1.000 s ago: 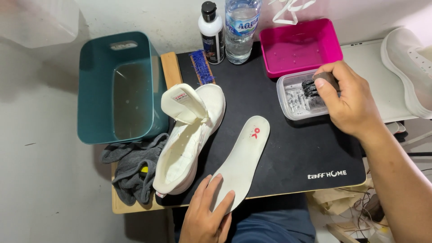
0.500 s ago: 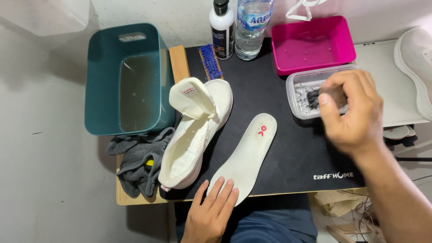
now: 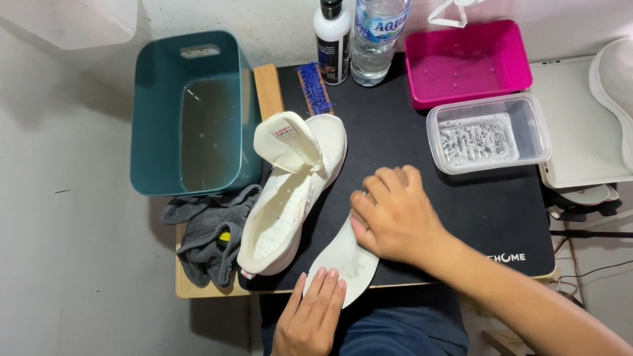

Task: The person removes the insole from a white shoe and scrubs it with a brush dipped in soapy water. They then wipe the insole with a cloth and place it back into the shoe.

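On a black mat point(image 3: 422, 151) by a white wall point(image 3: 264, 16), the left hand point(image 3: 310, 316) lies flat on the insole point(image 3: 339, 260); the right hand point(image 3: 395, 214) presses it, fingers curled.

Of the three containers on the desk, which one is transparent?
The clear plastic box, at the right, just in front of the pink tray. It holds white foam. The teal tub at the left and the pink tray are both opaque.

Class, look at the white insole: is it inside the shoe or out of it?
Out. The insole lies flat on the black mat beside the white shoe, under the right hand and left hand.
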